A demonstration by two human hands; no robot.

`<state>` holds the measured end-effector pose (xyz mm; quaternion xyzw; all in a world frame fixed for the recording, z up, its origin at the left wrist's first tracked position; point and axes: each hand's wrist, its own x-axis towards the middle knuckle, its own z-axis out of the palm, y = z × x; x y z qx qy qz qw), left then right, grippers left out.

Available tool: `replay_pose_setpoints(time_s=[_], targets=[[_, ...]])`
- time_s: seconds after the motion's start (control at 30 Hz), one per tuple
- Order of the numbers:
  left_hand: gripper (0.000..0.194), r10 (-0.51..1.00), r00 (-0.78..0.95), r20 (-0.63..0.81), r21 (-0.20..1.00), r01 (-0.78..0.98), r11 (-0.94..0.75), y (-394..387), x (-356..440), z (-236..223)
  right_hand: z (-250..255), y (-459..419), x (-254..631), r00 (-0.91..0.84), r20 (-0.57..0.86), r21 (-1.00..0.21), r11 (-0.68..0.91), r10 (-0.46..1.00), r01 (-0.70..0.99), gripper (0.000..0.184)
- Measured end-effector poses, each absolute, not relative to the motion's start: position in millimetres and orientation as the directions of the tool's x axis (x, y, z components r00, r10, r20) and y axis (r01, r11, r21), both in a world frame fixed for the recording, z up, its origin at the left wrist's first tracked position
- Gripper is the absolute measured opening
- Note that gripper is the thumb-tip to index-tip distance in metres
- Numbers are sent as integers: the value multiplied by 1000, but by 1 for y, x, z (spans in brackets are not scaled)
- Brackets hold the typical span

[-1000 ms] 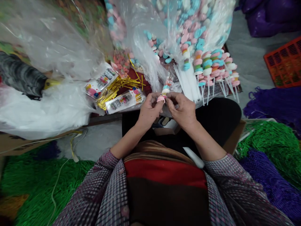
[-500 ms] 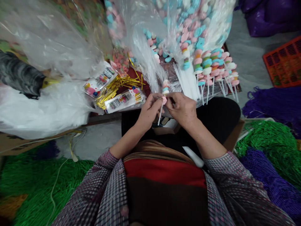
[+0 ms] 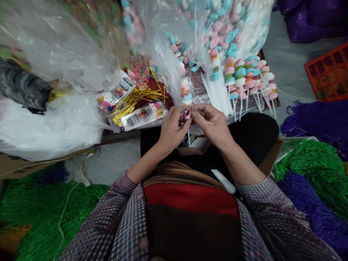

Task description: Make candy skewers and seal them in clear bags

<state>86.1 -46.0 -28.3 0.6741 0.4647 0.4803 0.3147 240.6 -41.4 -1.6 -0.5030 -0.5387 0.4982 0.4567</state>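
Observation:
A marshmallow skewer (image 3: 186, 95), pink, white and pale blue, is held upright at the table's front edge inside a clear printed bag. My left hand (image 3: 173, 127) pinches the bag's lower end from the left. From the right, my right hand (image 3: 213, 125) pinches the same spot, thumb and forefinger close together. Below my fingers the white stick pokes out downward. Loose white sticks (image 3: 217, 96) lie just beyond my right hand. Bundled gold twist ties (image 3: 127, 105) and a stack of printed bags (image 3: 144, 116) lie to the left.
Several finished skewers (image 3: 244, 74) lie at the table's right edge. Big clear bags of marshmallows (image 3: 223, 21) stand at the back. An orange crate (image 3: 327, 74) is on the floor at right. Green strands (image 3: 310, 170) and purple strands (image 3: 310, 123) are heaped nearby.
The skewer has turned from tilted to more upright and shifted slightly left, and the printed bag now shows around it. My fingers have come closer together at its lower end.

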Motion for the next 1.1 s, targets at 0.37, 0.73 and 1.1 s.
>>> replay_pose_setpoints(time_s=[0.37,0.73,1.1], targets=[[9,967,68,246,891,377,-253,-44,82,-44,-22,-34,235,-45,-94,-994,-91,995,62,20],[11,997,45,68,910,408,-80,-34,77,-20,-26,-49,240,-220,221,-858,296,950,419,41],[15,995,94,-35,976,217,14,-25,73,-28,-36,-45,238,-307,400,-519,490,863,701,37]])
